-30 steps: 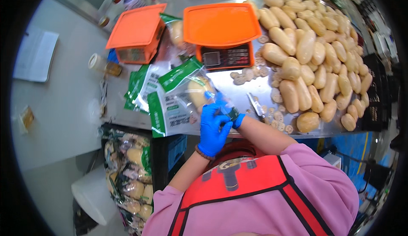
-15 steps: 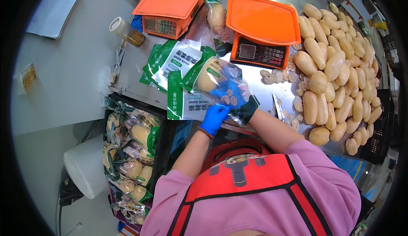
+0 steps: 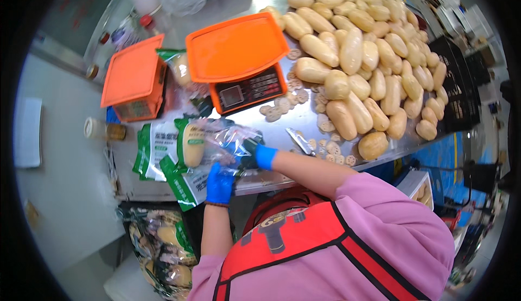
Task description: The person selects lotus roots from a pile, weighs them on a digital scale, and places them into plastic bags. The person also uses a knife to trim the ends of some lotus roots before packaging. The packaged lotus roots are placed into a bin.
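- Between both hands, at the counter (image 3: 304, 125) edge, a clear green-printed bag (image 3: 209, 143) holds a pale lotus root piece (image 3: 194, 143).
- Left hand (image 3: 220, 184), blue-gloved, grips the bag's lower edge from beneath.
- Right hand (image 3: 255, 154) seems clenched on the bag's mouth, though crinkled plastic hides its fingers.
- Beyond the right hand sit an orange scale (image 3: 241, 65) and piled lotus roots (image 3: 369, 57).
- Judgement: keeping the mouth pulled taut and the root seated deep should stop it slipping out.
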`<state>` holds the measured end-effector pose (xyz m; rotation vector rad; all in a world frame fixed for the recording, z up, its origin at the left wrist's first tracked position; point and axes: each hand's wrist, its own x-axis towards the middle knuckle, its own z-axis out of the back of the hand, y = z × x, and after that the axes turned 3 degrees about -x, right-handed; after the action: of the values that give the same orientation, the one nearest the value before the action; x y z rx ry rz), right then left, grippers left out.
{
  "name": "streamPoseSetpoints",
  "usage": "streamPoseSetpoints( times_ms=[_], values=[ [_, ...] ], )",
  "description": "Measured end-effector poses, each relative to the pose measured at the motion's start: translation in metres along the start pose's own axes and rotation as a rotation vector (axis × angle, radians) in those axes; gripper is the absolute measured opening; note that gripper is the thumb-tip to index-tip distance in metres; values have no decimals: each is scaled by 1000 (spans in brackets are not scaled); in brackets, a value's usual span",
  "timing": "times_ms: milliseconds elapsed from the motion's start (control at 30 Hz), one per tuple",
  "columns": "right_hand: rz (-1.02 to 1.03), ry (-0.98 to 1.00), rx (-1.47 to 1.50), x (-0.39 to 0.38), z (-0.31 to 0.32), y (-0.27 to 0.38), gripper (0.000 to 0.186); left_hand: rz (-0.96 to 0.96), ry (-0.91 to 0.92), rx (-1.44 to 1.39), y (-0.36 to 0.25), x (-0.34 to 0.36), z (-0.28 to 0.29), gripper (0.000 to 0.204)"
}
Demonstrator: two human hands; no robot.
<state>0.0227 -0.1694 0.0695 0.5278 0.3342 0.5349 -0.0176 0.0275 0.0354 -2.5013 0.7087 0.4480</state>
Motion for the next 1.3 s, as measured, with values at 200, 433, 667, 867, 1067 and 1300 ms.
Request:
streamPoseSetpoints(
  times_ms=[200,433,667,867,1067,1300],
  values=[
    [-379,-591,843,-170,53,-43,31,67,-85,-353,-21,8,31,38],
    [-796,-1340,416,-319,85,-200,34,398,-17,-1368,-28,34,131,36],
    [-792,-1182,330,-265,137,-245,56,80,248,21,-14,28,75,50],
    [-700,-1173,-379,-185,187,-273,86,-105,-339,76,2,21,33,46],
    [-1047,-802,-389,-139,217,-263,101,-127,-287,99,-2,28,77,52],
    [-472,-1214,56,-170,202,-256,100,-117,-212,182,-9,32,114,58]
  ],
)
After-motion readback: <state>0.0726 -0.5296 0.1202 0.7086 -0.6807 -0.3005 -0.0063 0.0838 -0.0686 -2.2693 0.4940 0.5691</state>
